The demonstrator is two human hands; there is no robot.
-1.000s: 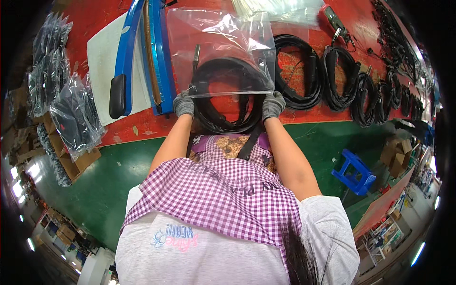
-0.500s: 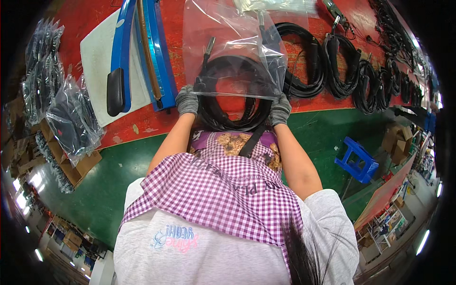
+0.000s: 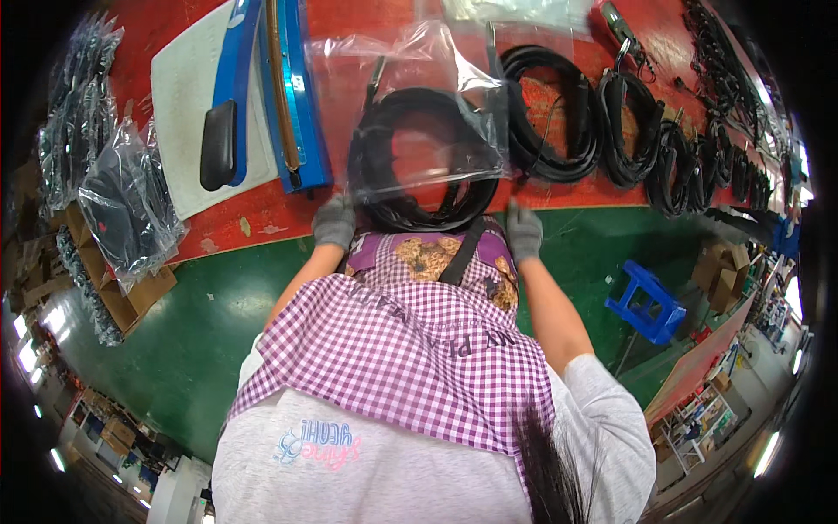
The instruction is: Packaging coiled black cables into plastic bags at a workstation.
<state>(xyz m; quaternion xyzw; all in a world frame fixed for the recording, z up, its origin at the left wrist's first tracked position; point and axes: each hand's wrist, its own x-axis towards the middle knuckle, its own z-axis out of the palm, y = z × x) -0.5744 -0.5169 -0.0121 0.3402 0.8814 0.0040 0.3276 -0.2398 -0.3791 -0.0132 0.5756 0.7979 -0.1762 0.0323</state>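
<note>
The coiled black cable [image 3: 410, 215] lies in front of you at the near edge of the red tabletop [image 3: 253, 220], mostly beneath the clear plastic bag [image 3: 421, 52], its nearest curve sticking out toward you. The ring is roughly round, so no clear long axis shows; its plane lies more or less flat. Its metal-tipped end [image 3: 378, 74] stands off the upper left of the ring, pointing away from you and leaning slightly right. The bag's mouth faces you, its edge slanting up toward the right.

Your left hand [image 3: 334, 223], gloved in grey, sits just beside the lower left of the ring, fingers pointing away from you; you cannot tell from this view how far they are open or whether they touch the bag's corner. Your right hand [image 3: 525, 231] is near the ring's lower right, loosely open, with nothing showing in it and apart from the bag.

Half a second ago, both your hands held the corners of the bag's mouth; now they are lower, nearer you. The mouth edge was almost level then, and its left side now reaches further down over the ring. The bag's far part has sagged into creases.
</note>
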